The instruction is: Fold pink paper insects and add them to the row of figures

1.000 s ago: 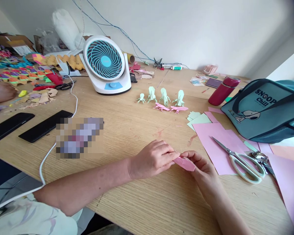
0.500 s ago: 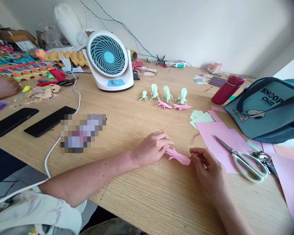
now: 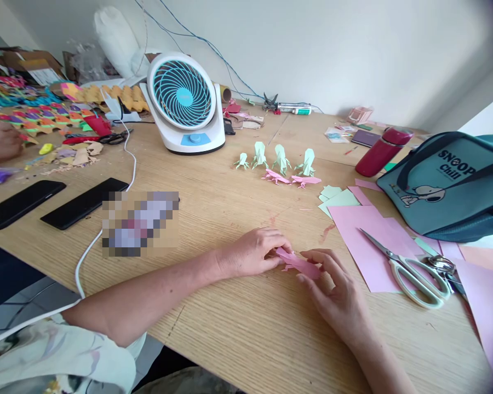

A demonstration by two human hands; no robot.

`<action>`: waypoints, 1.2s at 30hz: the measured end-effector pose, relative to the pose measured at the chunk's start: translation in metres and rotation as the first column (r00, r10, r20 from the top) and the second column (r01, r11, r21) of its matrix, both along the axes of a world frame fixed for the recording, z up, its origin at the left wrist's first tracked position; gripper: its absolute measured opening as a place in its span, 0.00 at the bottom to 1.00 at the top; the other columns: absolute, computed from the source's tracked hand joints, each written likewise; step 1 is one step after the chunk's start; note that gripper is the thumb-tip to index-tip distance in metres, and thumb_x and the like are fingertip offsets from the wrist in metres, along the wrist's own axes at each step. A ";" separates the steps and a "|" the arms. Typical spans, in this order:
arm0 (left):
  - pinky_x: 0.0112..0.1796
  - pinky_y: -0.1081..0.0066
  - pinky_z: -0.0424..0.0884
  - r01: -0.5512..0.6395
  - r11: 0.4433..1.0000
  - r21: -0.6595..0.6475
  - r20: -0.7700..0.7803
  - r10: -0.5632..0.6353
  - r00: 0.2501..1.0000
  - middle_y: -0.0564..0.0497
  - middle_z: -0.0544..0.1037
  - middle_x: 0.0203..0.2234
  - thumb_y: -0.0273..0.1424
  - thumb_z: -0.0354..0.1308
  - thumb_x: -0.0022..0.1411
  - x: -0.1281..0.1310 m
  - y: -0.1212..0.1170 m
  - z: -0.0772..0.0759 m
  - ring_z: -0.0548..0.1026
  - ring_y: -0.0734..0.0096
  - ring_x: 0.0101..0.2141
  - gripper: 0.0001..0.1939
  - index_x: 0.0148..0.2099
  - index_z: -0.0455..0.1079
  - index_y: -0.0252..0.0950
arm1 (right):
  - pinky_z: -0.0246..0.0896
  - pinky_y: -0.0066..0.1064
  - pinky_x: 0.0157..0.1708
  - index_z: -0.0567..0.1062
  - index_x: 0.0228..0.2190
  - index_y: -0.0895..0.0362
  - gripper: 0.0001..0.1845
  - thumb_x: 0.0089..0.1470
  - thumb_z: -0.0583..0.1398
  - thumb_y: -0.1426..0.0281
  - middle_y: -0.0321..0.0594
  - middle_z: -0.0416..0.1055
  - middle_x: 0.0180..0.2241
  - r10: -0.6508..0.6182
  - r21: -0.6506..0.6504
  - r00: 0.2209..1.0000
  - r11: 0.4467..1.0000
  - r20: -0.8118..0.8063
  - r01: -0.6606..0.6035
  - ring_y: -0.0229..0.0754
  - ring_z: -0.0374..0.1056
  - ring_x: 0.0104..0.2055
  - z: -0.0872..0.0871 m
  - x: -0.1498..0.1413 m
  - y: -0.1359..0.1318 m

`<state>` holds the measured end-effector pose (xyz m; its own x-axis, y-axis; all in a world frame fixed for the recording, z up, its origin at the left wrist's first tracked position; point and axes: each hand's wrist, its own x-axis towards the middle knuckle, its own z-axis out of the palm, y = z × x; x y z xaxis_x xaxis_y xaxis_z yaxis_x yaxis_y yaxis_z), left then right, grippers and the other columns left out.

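A folded pink paper insect (image 3: 302,265) rests low over the table between my two hands. My left hand (image 3: 258,250) pinches its left end, the fingertips partly hidden behind the paper. Around its right end my right hand (image 3: 337,284) has closed, index finger along the far edge and thumb by the near edge. Beyond them stand two finished pink paper insects (image 3: 306,180) and a row of several pale green ones (image 3: 280,158). Scissors (image 3: 414,276) with white handles lie on pink paper sheets (image 3: 359,232) to the right of my right hand.
A white fan (image 3: 184,101) stands at the back. A red bottle (image 3: 382,153) and a teal bag (image 3: 447,186) are at right. Left are black phones (image 3: 84,203), a white cable (image 3: 79,268), a blurred-out object (image 3: 142,224) and another person's hand (image 3: 0,143).
My right hand first let go of the pink paper insect and drew back, then came left to close around its right end again. My left hand stayed at its left end.
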<state>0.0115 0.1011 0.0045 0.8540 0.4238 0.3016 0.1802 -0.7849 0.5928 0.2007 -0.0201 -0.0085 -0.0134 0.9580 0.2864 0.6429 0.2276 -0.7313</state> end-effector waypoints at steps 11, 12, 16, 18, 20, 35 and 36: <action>0.47 0.68 0.67 0.055 0.996 0.073 0.064 -0.059 0.996 0.50 0.77 0.34 0.25 0.60 0.63 0.004 -0.004 -0.006 0.73 0.70 0.38 0.07 0.45 0.72 0.34 | 0.65 0.33 0.37 0.74 0.42 0.51 0.09 0.58 0.61 0.64 0.42 0.73 0.41 -0.072 -0.080 0.996 0.994 0.043 0.075 0.45 0.71 0.39 -0.010 -0.002 0.005; 0.47 0.68 0.67 0.055 0.995 0.079 0.061 -0.060 0.996 0.50 0.77 0.34 0.26 0.60 0.63 0.005 -0.004 -0.006 0.73 0.70 0.38 0.07 0.44 0.72 0.34 | 0.65 0.33 0.36 0.75 0.41 0.51 0.09 0.58 0.61 0.64 0.42 0.73 0.40 -0.077 -0.086 0.995 0.993 0.058 0.082 0.45 0.71 0.38 -0.010 -0.002 0.005; 0.51 0.65 0.66 0.037 0.994 0.107 0.058 -0.044 0.997 0.50 0.78 0.35 0.26 0.60 0.63 0.006 -0.002 -0.010 0.73 0.69 0.39 0.05 0.43 0.73 0.34 | 0.64 0.34 0.37 0.76 0.39 0.51 0.08 0.59 0.60 0.63 0.41 0.73 0.37 -0.083 -0.081 0.993 0.993 0.085 0.090 0.45 0.70 0.37 -0.006 -0.004 0.007; 0.52 0.63 0.65 0.013 0.990 0.140 0.061 -0.022 0.998 0.49 0.77 0.37 0.24 0.58 0.63 0.006 -0.001 -0.012 0.73 0.69 0.41 0.06 0.43 0.74 0.35 | 0.64 0.34 0.38 0.76 0.39 0.51 0.08 0.59 0.60 0.63 0.41 0.73 0.38 -0.084 -0.070 0.993 0.994 0.082 0.090 0.45 0.71 0.37 -0.006 -0.005 0.007; 0.54 0.60 0.64 -0.009 0.983 0.181 0.061 -0.002 0.998 0.49 0.77 0.38 0.23 0.57 0.64 0.006 -0.001 -0.012 0.73 0.68 0.42 0.07 0.42 0.74 0.36 | 0.64 0.34 0.38 0.76 0.40 0.50 0.09 0.60 0.60 0.62 0.41 0.73 0.38 -0.083 -0.061 0.994 0.994 0.077 0.088 0.45 0.71 0.37 -0.006 -0.006 0.007; 0.55 0.55 0.62 -0.057 0.963 0.263 -0.008 0.062 0.998 0.48 0.73 0.39 0.31 0.60 0.62 0.006 -0.010 -0.007 0.70 0.63 0.44 0.06 0.42 0.72 0.37 | 0.63 0.33 0.35 0.77 0.43 0.51 0.11 0.61 0.58 0.65 0.41 0.71 0.37 -0.076 -0.070 0.994 0.994 0.074 0.081 0.42 0.69 0.35 -0.008 -0.007 0.005; 0.54 0.56 0.63 -0.065 0.965 0.254 -0.008 0.070 0.998 0.48 0.73 0.39 0.30 0.60 0.62 0.007 -0.011 -0.008 0.70 0.63 0.44 0.06 0.42 0.72 0.37 | 0.64 0.33 0.35 0.77 0.44 0.51 0.12 0.61 0.58 0.64 0.41 0.70 0.37 -0.069 -0.068 0.995 0.995 0.074 0.075 0.42 0.69 0.35 -0.008 -0.007 0.005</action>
